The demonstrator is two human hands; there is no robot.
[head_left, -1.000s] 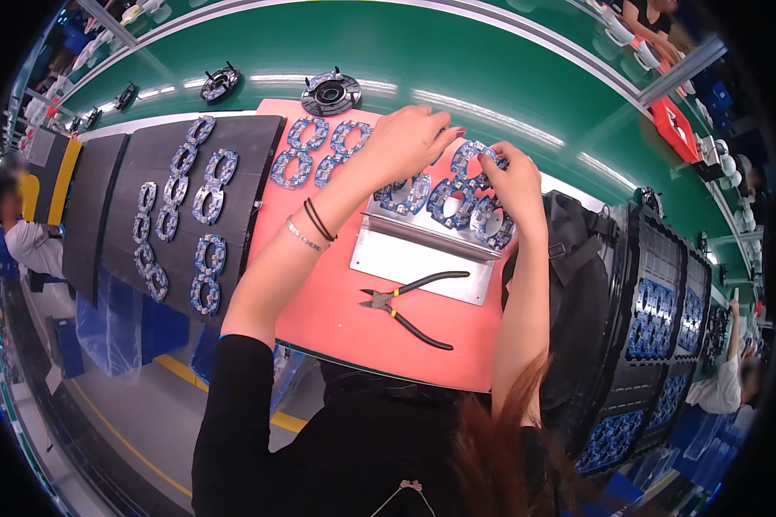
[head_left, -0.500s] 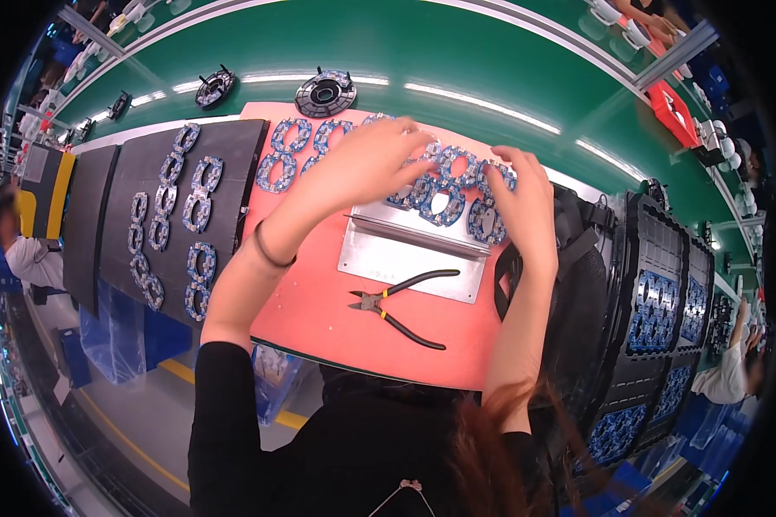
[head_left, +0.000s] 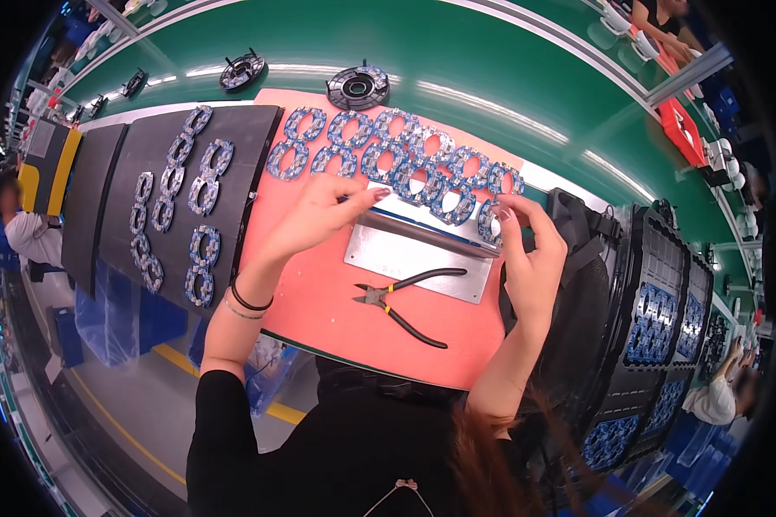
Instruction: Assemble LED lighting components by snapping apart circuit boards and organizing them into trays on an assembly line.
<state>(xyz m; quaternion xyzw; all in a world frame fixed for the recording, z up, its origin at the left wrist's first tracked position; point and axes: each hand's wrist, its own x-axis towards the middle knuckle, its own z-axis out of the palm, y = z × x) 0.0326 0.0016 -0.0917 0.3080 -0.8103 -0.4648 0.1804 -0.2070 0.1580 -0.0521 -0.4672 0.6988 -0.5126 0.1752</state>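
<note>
Fingers of our left hand and right hand pinch the ring-board strip over the metal plate on the pink mat, apparently mid-separation, calling next for a careful snap.

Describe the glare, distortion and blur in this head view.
Head view: bright streaks of glare run along the green belt; fisheye bends the belt and the black trays, with a dark rim around the picture; the pliers and both hands look sharp.
</note>
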